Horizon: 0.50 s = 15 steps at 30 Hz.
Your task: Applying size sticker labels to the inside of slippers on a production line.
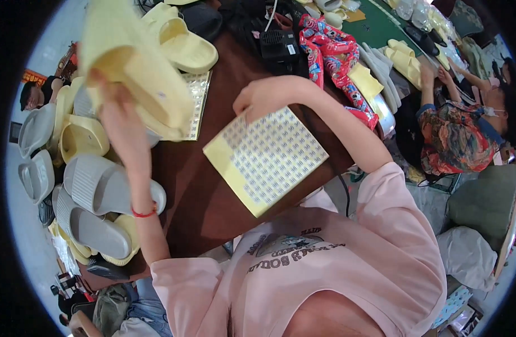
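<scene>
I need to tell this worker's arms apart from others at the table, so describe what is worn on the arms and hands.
Both hands are bare, with no gloves or rings that can be made out. The left hand has a thin red band around its wrist. Short pink sleeves of a pink printed T-shirt cover the upper arms only; the forearms are uncovered. The right hand wears nothing visible at the wrist.

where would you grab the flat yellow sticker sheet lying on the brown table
Pinch the yellow sticker sheet at its far corner, where the right hand already touches it, coming from above. It lies flat on the brown table, so only an edge or corner offers purchase.
</scene>
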### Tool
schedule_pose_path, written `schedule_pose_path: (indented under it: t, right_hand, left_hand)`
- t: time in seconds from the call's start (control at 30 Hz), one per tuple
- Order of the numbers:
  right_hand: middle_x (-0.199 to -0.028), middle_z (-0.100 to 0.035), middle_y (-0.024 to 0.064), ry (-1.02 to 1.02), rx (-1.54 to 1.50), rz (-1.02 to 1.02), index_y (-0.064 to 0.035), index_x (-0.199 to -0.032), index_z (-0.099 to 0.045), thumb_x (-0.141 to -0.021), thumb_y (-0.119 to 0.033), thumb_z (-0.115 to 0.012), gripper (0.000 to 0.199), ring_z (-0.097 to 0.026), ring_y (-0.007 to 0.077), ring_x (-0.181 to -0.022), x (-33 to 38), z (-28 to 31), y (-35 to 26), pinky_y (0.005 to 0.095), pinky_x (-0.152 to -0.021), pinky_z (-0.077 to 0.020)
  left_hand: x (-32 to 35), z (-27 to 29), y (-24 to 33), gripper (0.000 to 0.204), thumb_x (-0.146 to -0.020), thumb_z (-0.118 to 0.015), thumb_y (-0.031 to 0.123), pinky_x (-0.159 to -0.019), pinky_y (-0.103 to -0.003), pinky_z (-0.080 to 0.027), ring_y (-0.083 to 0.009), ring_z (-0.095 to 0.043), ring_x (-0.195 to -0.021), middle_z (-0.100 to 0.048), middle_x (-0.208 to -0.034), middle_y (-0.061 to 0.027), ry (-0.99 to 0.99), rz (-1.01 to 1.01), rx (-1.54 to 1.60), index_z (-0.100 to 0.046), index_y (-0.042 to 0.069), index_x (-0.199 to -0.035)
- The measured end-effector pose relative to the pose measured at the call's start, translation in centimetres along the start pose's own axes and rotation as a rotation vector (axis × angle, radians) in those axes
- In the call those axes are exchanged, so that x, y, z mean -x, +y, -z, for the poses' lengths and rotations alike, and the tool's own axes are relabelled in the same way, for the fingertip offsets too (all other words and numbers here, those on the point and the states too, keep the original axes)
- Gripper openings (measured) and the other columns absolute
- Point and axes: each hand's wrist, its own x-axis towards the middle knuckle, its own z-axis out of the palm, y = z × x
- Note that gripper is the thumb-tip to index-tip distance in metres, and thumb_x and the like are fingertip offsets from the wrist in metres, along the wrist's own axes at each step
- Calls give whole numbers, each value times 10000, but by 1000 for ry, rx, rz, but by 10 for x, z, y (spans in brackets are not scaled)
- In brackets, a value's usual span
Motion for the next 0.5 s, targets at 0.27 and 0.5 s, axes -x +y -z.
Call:
schedule_pose_path:
  t: [0.27, 0.5]
  right_hand:
    - [-1026, -609, 80, 755, 416, -107, -115, -1103, -583, -843, -168, -578, 265, -576, 241, -1020, -29, -16, 28, 375, -890, -412]
    - [-1046, -577, 73, 985, 396, 28, -114, -1080, -617, -804, -173, -645, 284, -552, 274, -1032, -31, -10, 31, 400, -900, -425]
  left_hand:
    - [-130, 142, -86, 491, -975, -403, 350, -976, -399, -403, -362, -547, -1156, -559, -1273, -217, 412, -194, -481, -423, 123, -1410]
    - [-213, 261, -253, 510, -967, -385, 403, -967, -460, -410, -358, -560, -1132, -565, -1257, -215, 210, 659, -953, -494, 60, -1328]
